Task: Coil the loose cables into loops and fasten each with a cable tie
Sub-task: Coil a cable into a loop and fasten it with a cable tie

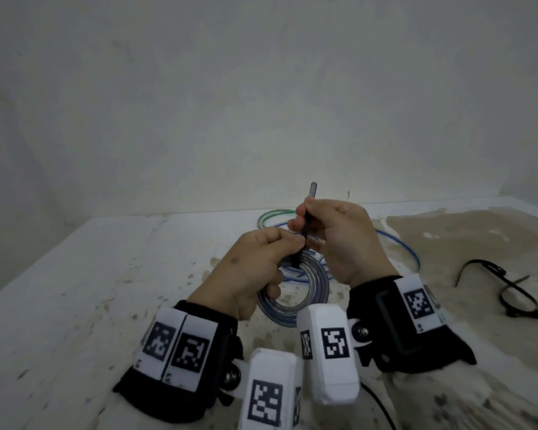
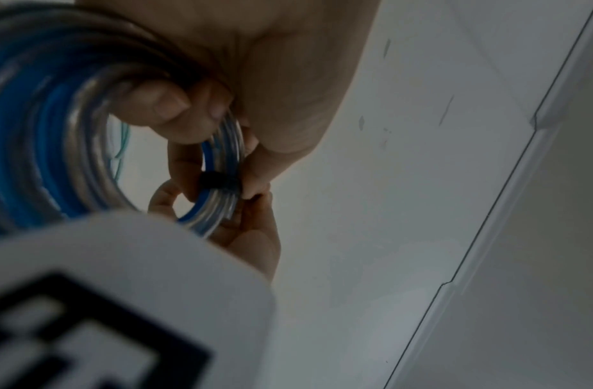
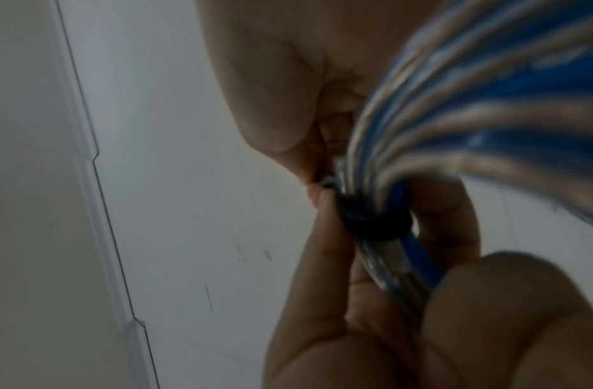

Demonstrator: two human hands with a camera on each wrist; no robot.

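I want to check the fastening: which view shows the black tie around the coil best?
The right wrist view: the tie wraps the coil close up. The left wrist shows it small; the head shows only its tail.

Coiled cable (image 1: 292,293): clear glossy plastic sheath, blue core showing through, smooth. Cable tie (image 1: 305,225) around it: black matt plastic strap. Spare ties (image 1: 510,293) on counter: same black plastic. Loose cables (image 1: 398,243) behind: thin, smooth blue and green plastic. Counter (image 1: 75,274): white, matt, rough, speckled; right part bare sandy-brown, gritty. Wall (image 1: 261,88): matt white, scuffed. Wrist bands (image 1: 385,321): black cloth, with white printed marker tags.
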